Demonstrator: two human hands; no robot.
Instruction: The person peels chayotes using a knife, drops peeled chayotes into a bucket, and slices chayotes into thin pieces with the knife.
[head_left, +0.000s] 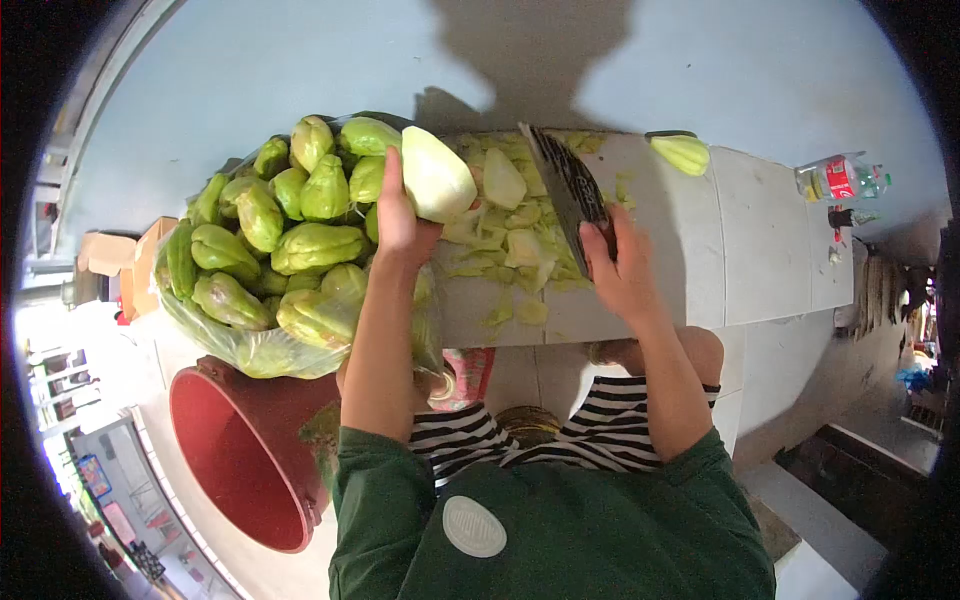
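My left hand (pixel 402 222) is wrapped round a large, pale peeled chayote (pixel 438 178), held up over the left part of the tiled bench. My right hand (pixel 622 262) grips the handle of a wide, dark-bladed knife (pixel 565 180), its blade slanting up and to the left. The blade is apart from the chayote. Below and between the hands lie green peelings (pixel 480 262) and pale cut pieces (pixel 503 180). Beside my left forearm, a clear plastic bag (pixel 270 350) bulges with several unpeeled green chayotes (pixel 322 248).
A red bucket (pixel 240 455) stands on the floor at the lower left. Farther right along the tiled bench (pixel 765 235) lie a pale green chayote piece (pixel 682 153) and a plastic bottle with a red label (pixel 842 178). A wall (pixel 760 80) rises behind the bench.
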